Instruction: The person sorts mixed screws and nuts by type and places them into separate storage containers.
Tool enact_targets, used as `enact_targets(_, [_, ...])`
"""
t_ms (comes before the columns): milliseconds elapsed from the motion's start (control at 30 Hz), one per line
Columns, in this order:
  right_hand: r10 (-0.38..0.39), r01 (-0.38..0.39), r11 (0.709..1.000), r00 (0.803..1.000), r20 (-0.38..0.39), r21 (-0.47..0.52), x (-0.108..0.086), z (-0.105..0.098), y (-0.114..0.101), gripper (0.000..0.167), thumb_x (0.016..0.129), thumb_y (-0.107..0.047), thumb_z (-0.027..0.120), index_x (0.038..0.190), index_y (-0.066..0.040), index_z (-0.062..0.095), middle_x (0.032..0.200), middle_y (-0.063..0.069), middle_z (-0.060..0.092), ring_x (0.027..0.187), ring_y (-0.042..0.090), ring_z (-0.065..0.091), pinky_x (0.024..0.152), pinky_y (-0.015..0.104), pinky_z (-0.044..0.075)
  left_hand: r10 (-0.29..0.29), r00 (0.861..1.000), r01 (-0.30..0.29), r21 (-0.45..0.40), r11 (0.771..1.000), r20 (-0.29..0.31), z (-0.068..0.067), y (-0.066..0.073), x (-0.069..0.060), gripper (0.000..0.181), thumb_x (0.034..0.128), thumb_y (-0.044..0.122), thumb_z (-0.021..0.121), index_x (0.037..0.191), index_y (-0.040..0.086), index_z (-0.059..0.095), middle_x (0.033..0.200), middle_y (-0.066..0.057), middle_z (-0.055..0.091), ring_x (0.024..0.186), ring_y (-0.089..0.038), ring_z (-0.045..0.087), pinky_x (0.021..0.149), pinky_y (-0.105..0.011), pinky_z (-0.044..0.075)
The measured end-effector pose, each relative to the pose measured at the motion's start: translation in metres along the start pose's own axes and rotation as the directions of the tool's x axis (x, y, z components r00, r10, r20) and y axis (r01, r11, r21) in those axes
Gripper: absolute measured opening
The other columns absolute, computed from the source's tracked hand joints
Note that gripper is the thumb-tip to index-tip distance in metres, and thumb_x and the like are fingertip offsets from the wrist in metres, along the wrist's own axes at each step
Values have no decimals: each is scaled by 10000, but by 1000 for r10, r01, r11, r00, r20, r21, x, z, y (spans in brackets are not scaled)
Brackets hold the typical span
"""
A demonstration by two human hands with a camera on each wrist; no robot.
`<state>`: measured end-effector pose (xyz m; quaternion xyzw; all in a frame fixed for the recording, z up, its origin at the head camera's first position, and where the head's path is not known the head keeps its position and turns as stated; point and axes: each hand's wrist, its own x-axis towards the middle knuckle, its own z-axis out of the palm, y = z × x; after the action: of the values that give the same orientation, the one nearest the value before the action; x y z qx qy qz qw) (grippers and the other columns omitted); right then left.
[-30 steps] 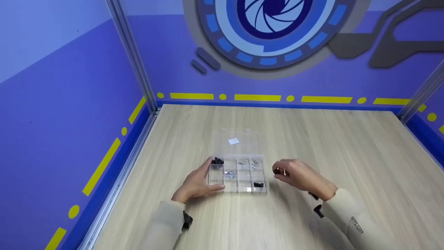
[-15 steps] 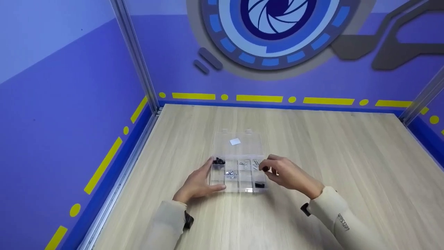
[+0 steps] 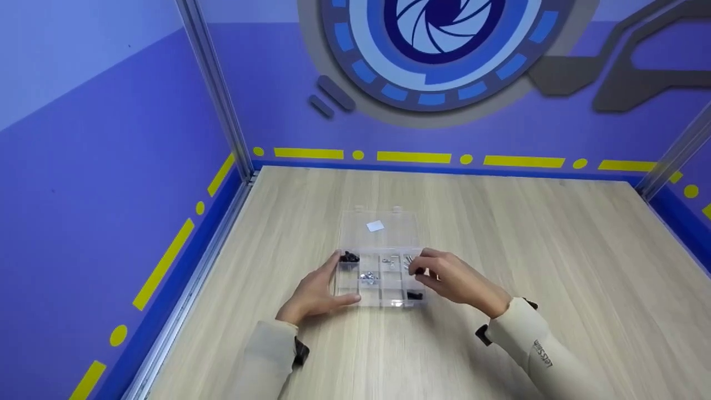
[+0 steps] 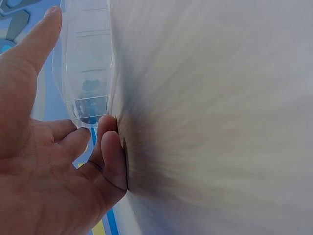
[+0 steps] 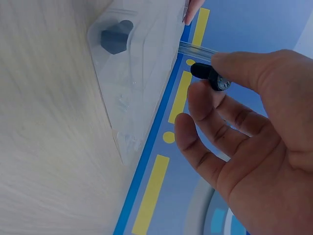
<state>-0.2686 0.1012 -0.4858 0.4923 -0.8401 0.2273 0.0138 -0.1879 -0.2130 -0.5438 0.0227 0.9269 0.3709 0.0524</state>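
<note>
A clear plastic compartment box [image 3: 392, 303] lies on the table with its lid [image 3: 355, 236] folded back flat. My left hand [image 3: 315, 296] steadies its left side, thumb at the near left corner and fingers along the side. Over the right-hand compartments, my right hand [image 3: 452, 276] pinches a small black part with a silvery round end [image 5: 210, 76] between thumb and index finger. Black pieces [image 3: 349, 257] fill the far left compartment, and others [image 3: 415, 295] lie near right. Small shiny metal parts [image 3: 369, 277] sit in a middle compartment; slim metal pins [image 3: 409, 260] are partly hidden by my fingers.
A white paper square [image 3: 375, 226] lies on the lid. The wooden table [image 3: 527, 222] extends around the box. Blue walls [image 3: 139, 166] with metal corner posts [image 3: 214, 83] stand at the left and back.
My right hand has come left from beside the box to over its right compartments, lowering slightly, still pinching the black part. The left hand stays at the box's left side.
</note>
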Motion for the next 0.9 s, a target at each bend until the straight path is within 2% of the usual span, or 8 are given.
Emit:
enact_targets(133, [9,-9,1000,1000,0,6,-1,1,2,196,931,-30,751,1111,-105,741,1069,-10,705,870,89,643,717,281,578,7,1000,-7,1,1000,2,0,-1,0,1167,803,563,831,1650,87,185,1677,-154,257,1513,-383,294,1233,-510,274])
enact_targets(333, [18,-19,999,1000,22,36,-2,1,1,171,929,-42,752,1079,-125,761,1023,-44,731,915,68,675,784,312,603,0,1000,0,-4,1000,2,0,-1,-1,1181,794,566,837,1656,110,171,1682,-138,249,1513,-377,293,1234,-506,273])
enact_targets(633, [-12,9,998,999,50,55,-6,2,2,223,929,42,680,1057,-118,767,957,33,711,764,66,602,649,241,555,4,1000,-4,-17,1000,-2,-1,0,-2,1166,800,559,835,1655,113,181,1681,-135,252,1515,-379,288,1232,-515,273])
enact_targets(900, [-10,7,999,998,61,49,-8,6,2,195,908,17,669,995,-130,764,909,-46,645,727,55,558,620,214,523,21,1000,-22,-22,1000,-9,0,-1,-1,1154,807,546,834,1651,93,190,1671,-157,271,1505,-395,303,1224,-528,284])
